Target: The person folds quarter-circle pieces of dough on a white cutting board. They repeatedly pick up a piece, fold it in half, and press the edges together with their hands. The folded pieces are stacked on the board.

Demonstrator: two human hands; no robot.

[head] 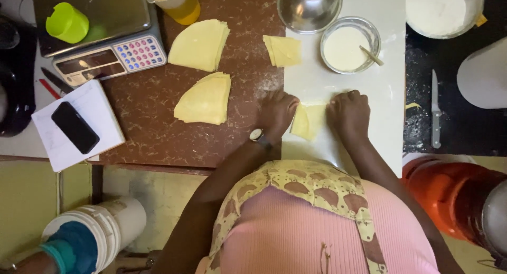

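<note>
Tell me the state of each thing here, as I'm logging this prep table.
Left hand: pressing the pastry sheet.
Right hand: pressing the same sheet.
Pastry sheet: partly folded.
Glass bowl: holds white paste, stick inside.
Steel bowl: looks empty.
Knife: lying flat, untouched.
Phone: screen dark.

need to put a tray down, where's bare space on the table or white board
Bare brown tabletop lies between the white notepad and the lower stack of pale yellow pastry wedges. The white board is bare right of the right hand. Crowded around the glass bowl of white paste.
</note>
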